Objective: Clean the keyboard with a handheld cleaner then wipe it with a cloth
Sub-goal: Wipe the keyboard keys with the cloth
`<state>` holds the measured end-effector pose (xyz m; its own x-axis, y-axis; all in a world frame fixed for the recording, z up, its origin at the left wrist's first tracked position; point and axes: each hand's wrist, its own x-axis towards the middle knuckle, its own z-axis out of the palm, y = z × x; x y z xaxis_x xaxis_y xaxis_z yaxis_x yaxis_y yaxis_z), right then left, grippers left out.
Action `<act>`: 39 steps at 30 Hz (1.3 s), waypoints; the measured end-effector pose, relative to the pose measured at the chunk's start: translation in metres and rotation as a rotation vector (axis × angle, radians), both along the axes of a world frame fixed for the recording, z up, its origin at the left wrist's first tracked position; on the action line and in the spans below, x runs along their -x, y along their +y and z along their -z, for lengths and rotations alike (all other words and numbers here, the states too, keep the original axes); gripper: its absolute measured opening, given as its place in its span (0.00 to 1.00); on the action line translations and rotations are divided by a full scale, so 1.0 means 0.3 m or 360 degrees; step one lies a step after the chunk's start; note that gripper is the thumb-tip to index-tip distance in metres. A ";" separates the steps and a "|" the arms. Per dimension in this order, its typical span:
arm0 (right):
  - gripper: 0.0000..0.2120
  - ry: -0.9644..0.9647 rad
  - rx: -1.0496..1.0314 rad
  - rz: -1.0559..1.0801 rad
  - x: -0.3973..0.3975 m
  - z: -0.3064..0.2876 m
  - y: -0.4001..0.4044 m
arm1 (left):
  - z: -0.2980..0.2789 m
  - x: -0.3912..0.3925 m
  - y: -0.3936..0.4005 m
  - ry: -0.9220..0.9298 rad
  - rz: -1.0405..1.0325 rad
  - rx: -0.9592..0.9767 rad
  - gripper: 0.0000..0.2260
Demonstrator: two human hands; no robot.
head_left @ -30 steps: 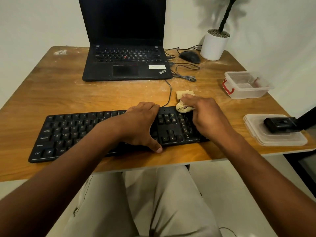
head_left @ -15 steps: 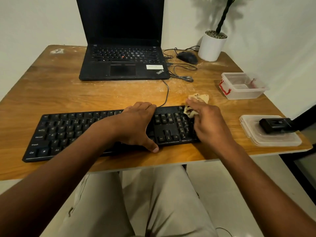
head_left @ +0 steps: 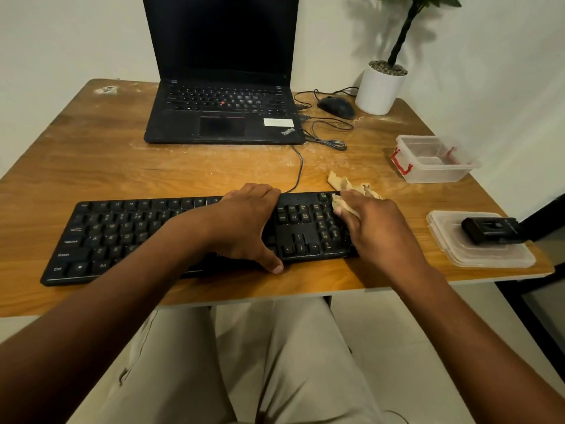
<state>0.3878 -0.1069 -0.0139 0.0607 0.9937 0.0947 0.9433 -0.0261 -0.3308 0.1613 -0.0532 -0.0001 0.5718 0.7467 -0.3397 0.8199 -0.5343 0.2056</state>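
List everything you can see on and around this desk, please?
keyboard: one, black, front of table
cloth: one, beige, keyboard's right end
laptop: one, black, open, rear centre
mouse: one, black, right of laptop
plant pot: one, white, rear right corner
tub: one, clear, red clips, right side
lid: one, clear, front right
handheld cleaner: one, black, on lid
table: one, wooden
left hand: flat on keyboard
right hand: pressing cloth onto keys
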 end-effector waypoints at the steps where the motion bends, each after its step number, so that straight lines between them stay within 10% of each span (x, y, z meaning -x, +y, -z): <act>1: 0.16 0.0022 -0.0077 0.0033 0.018 -0.004 0.014 | -0.001 -0.002 -0.002 0.0001 -0.0004 0.0003 0.60; 39: 0.19 0.0147 -0.0192 -0.0102 -0.091 0.070 -0.025 | 0.008 0.003 0.006 0.0008 0.0017 0.0005 0.61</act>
